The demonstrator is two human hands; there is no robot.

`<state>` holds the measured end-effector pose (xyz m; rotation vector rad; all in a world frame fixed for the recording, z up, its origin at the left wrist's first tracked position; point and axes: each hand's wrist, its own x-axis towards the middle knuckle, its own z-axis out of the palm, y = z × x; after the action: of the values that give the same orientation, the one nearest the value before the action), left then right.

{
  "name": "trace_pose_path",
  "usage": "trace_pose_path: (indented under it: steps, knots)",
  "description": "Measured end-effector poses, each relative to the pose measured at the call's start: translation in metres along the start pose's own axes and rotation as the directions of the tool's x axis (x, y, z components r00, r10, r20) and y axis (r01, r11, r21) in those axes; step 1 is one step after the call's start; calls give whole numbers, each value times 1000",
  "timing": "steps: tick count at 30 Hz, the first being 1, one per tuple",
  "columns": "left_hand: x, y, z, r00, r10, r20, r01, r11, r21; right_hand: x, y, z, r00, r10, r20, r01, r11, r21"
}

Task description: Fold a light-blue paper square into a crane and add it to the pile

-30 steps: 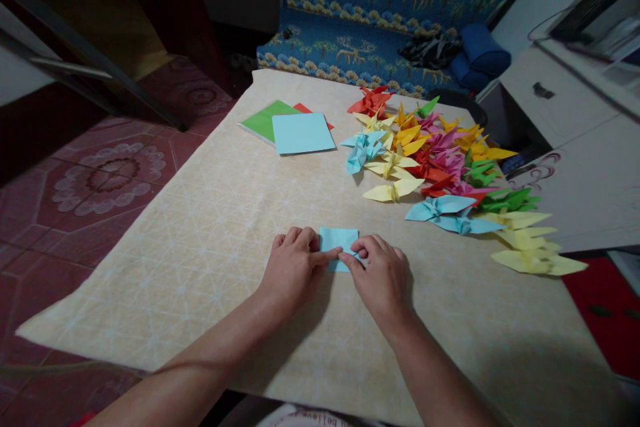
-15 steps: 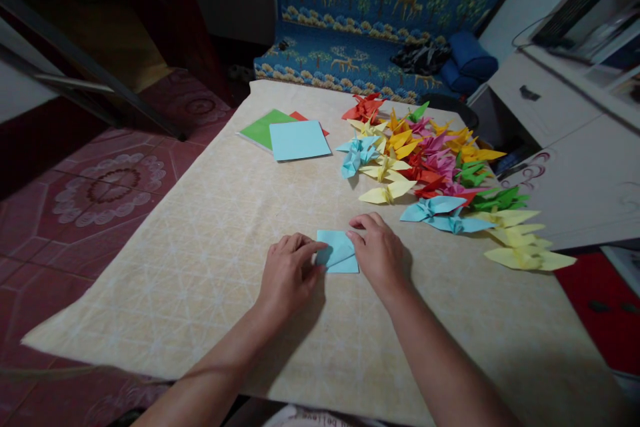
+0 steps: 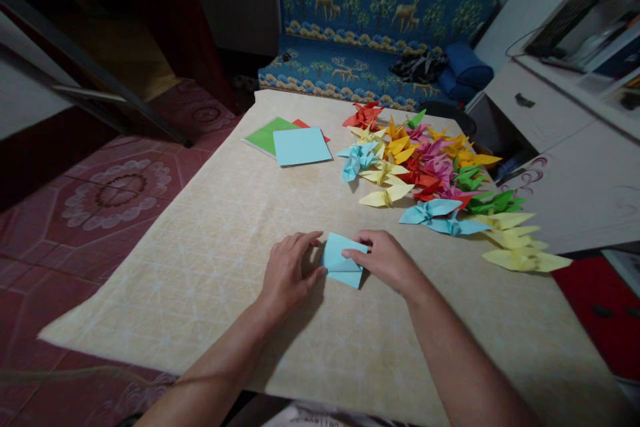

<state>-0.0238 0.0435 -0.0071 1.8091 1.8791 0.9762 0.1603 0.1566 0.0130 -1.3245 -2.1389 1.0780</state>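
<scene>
A light blue sheet of origami paper (image 3: 340,257), folded into a small square with a crease and loose flap across its lower part, lies tilted on the cloth-covered table (image 3: 200,267). My right hand (image 3: 385,257) pinches its right side, thumb on top and fingers at the edge behind. At the paper's left edge is my left hand (image 3: 293,267), thumb and forefinger spread apart, the thumb tip close to the lower left corner. Whether that thumb touches the paper I cannot tell.
Flat blue paper (image 3: 302,147) lies over green paper (image 3: 267,133) and some red sheets at the back left. Several folded paper cranes (image 3: 430,210) in many colours cover the right rear. Beyond the table stands a blue sofa (image 3: 350,47); a white cabinet (image 3: 565,147) stands right.
The folded paper has turned clockwise, held in my right hand. My left fingers have come off its face and opened. The view has tilted slightly up.
</scene>
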Motion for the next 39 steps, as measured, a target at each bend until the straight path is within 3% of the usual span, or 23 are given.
trace_pose_path:
  steps: [3, 6, 10, 13, 15, 17, 19, 21, 24, 26, 29, 31, 35, 39]
  knots:
    - [-1, -1, -1, 999, -5, -37, 1, 995, -95, -10, -2, 1, 988, 70, 139, -97, 974, 202]
    - [0, 3, -2, 990, -129, -63, 100, 935, -340, -23, -6, 8, 986, 150, 77, -169, 896, 410]
    - [2, 18, -3, 922, -384, 50, 306, 644, -701, -40, -16, 23, 965, 261, -12, -198, 761, 618]
    - [4, 30, -1, 860, -491, 137, 367, 411, -835, -51, -25, 34, 957, 290, 26, -226, 685, 692]
    - [7, 34, -2, 839, -518, 168, 381, 337, -861, -57, -28, 38, 960, 275, 55, -232, 670, 705]
    - [14, 32, -4, 848, -498, 179, 392, 364, -845, -62, -28, 38, 971, 230, 71, -215, 693, 689]
    - [23, 24, -10, 883, -428, 194, 404, 481, -778, -64, -25, 31, 983, 171, 60, -172, 770, 615]
    - [34, 15, -15, 915, -308, 261, 402, 635, -660, -65, -18, 21, 992, 118, -31, -90, 876, 473]
    - [47, 7, -22, 937, -94, 338, 222, 905, -363, -63, -8, 6, 979, -35, -203, 83, 969, 233]
    - [53, 8, -22, 906, 52, 419, 26, 984, -178, -62, -3, 1, 969, -158, -189, 179, 979, 102]
    - [56, 13, -19, 859, 191, 475, -216, 976, -2, -62, -1, -1, 960, -272, -68, 269, 962, -39]
    - [55, 15, -15, 874, 224, 431, -292, 951, 99, -64, -2, 0, 953, -304, 0, 303, 948, -101]
    - [41, 10, -9, 937, 229, 264, -291, 930, 226, -65, -3, 4, 938, -336, 83, 345, 928, -141]
    - [11, 2, -12, 945, 253, 205, -298, 928, 225, -64, 1, 9, 925, -353, 142, 376, 906, -195]
